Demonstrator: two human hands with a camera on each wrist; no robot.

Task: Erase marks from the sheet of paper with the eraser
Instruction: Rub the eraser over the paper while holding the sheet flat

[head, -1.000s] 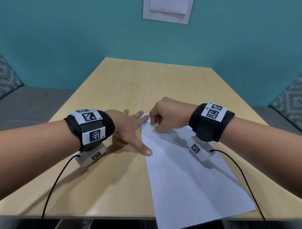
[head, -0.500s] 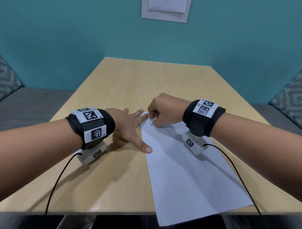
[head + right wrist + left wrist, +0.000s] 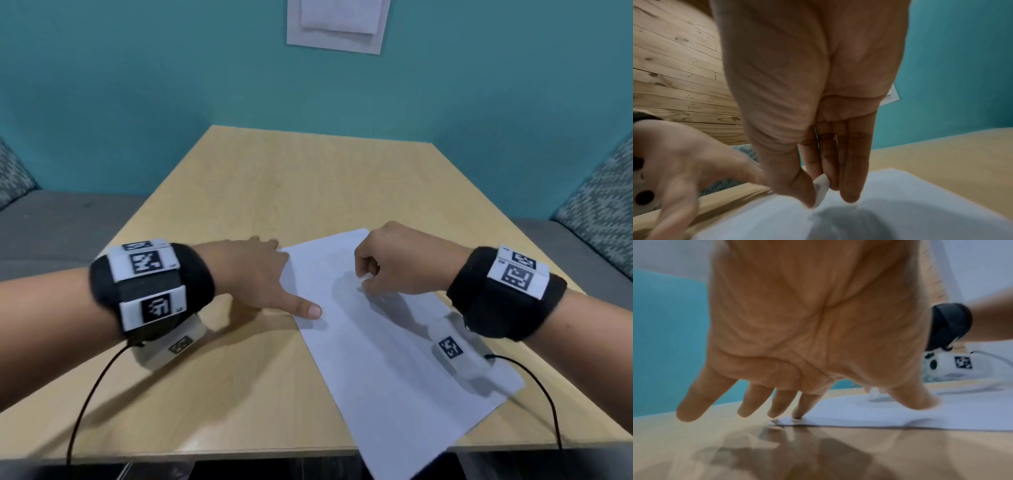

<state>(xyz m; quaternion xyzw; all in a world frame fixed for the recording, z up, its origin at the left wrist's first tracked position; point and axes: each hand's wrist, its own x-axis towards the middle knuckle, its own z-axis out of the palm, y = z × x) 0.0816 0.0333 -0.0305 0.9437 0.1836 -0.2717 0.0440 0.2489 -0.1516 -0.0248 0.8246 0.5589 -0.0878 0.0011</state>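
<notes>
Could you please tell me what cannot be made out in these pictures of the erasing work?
- Marks on the sheet of paper: none legible in any view; motion blur and the right hand's shadow cover the spot.
- Eraser: hidden by curled fingers in the head view; only a blurred white tip shows in the right wrist view.
- Sheet's near corner: cut off by the head view's bottom edge.
- Left hand's fingertips: mostly hidden behind the hand in the head view.

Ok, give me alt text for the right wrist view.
The right hand pinches a small white eraser between thumb and fingers just above a sheet of paper on a wooden table. The left hand is beside it.
</notes>
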